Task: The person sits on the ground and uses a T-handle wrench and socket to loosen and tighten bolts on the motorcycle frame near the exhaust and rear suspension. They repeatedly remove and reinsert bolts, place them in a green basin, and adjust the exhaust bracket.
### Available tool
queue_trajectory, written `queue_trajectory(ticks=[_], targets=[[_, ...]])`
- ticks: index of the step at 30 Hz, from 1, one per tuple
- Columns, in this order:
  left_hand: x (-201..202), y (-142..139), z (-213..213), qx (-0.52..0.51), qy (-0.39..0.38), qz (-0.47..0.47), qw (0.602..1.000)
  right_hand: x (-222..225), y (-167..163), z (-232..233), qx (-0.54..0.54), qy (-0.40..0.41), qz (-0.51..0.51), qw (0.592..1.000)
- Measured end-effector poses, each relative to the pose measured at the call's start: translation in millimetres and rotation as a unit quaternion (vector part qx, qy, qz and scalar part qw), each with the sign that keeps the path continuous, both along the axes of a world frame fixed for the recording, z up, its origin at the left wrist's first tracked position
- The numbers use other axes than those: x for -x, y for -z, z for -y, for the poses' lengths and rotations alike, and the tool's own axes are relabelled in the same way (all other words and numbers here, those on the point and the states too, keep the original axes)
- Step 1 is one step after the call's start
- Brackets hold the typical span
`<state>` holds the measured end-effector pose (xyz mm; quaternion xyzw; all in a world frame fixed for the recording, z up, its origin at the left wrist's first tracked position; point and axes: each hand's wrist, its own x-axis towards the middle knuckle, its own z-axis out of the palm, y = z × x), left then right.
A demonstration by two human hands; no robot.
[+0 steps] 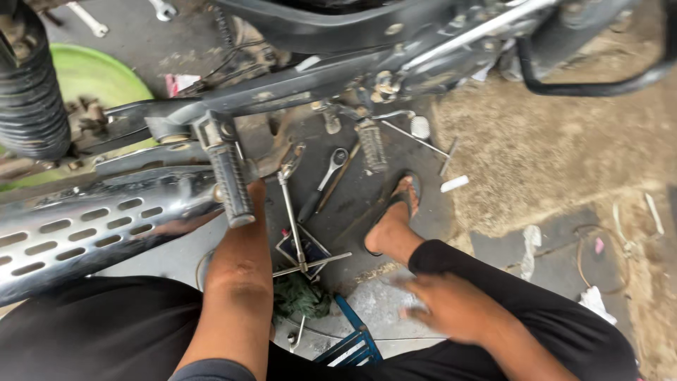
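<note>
My left hand (255, 189) reaches up behind the ribbed black rubber footpeg (230, 185) of the motorcycle; its fingers are hidden there, so I cannot tell their state. My right hand (441, 305) rests on my knee, fingers loosely spread, blurred. Just right of the left fingers lies a steel cross wrench (295, 219) on the floor.

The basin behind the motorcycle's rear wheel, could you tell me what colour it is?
The basin is light green, seen in the head view, upper left.

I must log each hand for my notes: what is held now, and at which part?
Right hand, blurred, rests open on the black-trousered knee, holding nothing. Left hand is hidden behind the ribbed grey metal footpeg; its grip cannot be told.
</note>
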<state>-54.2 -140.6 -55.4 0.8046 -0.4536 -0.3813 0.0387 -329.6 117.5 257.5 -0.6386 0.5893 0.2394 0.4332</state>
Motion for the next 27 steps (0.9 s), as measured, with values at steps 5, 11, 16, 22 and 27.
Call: queue_trajectory(ticks=[5,11,16,22,27], targets=[[46.7,-40.9,-79.7,-0.081,0.037,-0.005,0.996,26.0,16.2,-19.7,0.186,0.033,-0.109,0.976],[61.6,-60.0,-155.4,-0.059,-0.146,-0.113,0.981,32.5,41.4,-66.8,0.187,0.099,-0.019,0.977],[66.3,-74.8,-175.3,0.054,-0.114,-0.198,0.972,3.8,83.2,-101.2,0.151,0.238,0.116,0.952],[88.2,-104.0,-231.4,0.085,0.007,-0.313,0.946,-5.6,106.2,-90.0,0.179,0.346,0.176,0.904],[135.5,-117.2,-264.8,0.096,0.163,-0.298,0.936,10.4,127.8,-46.1,0.053,0.474,0.195,0.857]])
